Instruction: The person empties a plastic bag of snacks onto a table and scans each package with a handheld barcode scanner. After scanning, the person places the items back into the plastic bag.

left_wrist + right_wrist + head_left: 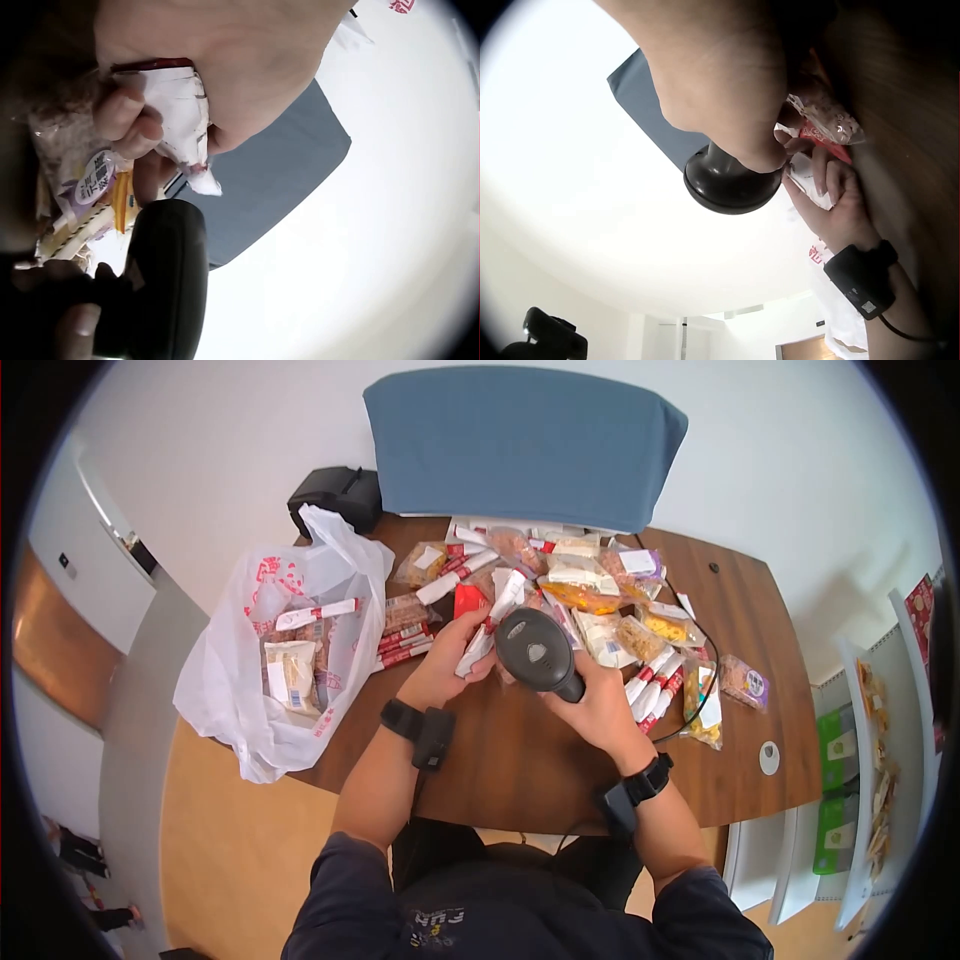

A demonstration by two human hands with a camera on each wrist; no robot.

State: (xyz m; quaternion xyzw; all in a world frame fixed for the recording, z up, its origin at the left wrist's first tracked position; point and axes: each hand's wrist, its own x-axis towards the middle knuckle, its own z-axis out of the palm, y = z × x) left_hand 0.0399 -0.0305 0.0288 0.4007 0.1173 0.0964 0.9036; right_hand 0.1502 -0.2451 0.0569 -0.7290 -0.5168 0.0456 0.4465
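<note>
My left hand (447, 652) grips a slim white-and-red wrapped packet (508, 596), its fingers curled round it. The left wrist view shows the white end of this packet (178, 112) poking out of the fist. A black handheld barcode scanner (535, 648) is held by its handle in my right hand (600, 705). The scanner's head is close beside the packet, over the front middle of the table. In the right wrist view the rounded scanner head (731, 184) shows below the right hand, which hides its handle.
Bagged snacks (580, 595) and red-and-white sticks (655, 685) are heaped across the wooden table (750, 600). A white plastic bag (235, 700) with several packets stands at left. Behind are a black boxy device (338, 498) and a blue cloth-covered panel (525, 445). A cable (712, 660) runs at right.
</note>
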